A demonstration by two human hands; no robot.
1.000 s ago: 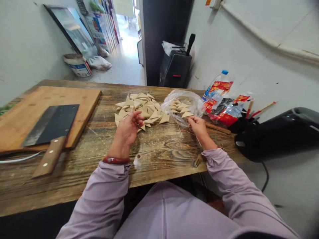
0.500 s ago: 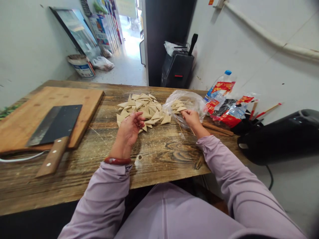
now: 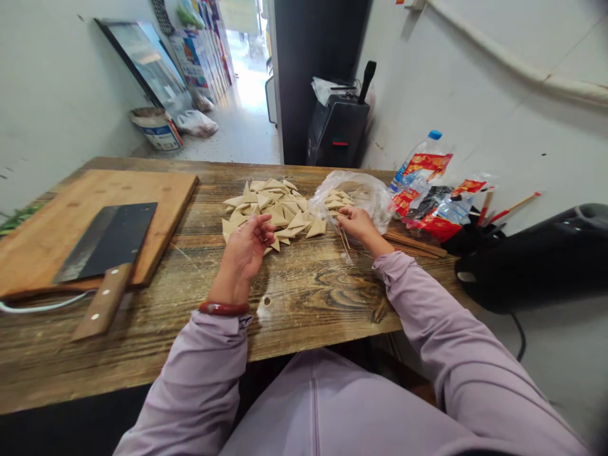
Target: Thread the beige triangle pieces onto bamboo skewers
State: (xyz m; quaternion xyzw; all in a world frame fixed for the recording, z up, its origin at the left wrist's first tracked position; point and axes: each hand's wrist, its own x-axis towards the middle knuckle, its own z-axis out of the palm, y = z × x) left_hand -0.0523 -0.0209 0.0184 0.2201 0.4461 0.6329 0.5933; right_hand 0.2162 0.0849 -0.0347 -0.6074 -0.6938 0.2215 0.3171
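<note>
A heap of pale tan triangular pieces, possibly tofu (image 3: 273,212), lies on the wooden table (image 3: 304,297). My left hand (image 3: 244,247) rests at the heap's near edge, fingers curled and touching the pieces, with nothing visible in it. To the right, a clear plastic bag (image 3: 354,197) holds more triangles. My right hand (image 3: 358,227) sits against the bag's near edge, pinching thin wooden skewers (image 3: 344,242) that point down toward the table. Its fingertips are partly hidden by the hand itself.
A cleaver (image 3: 107,266) lies on a wooden cutting board (image 3: 95,215) at the left. Further right are a bundle of sticks (image 3: 415,244), a plastic bottle (image 3: 420,164), red packets (image 3: 434,218), and a black appliance (image 3: 532,256) at the table's right end.
My right hand has moved left and up toward the bag, with the skewers still below it. My left hand has hardly moved, and the view has shifted slightly.
</note>
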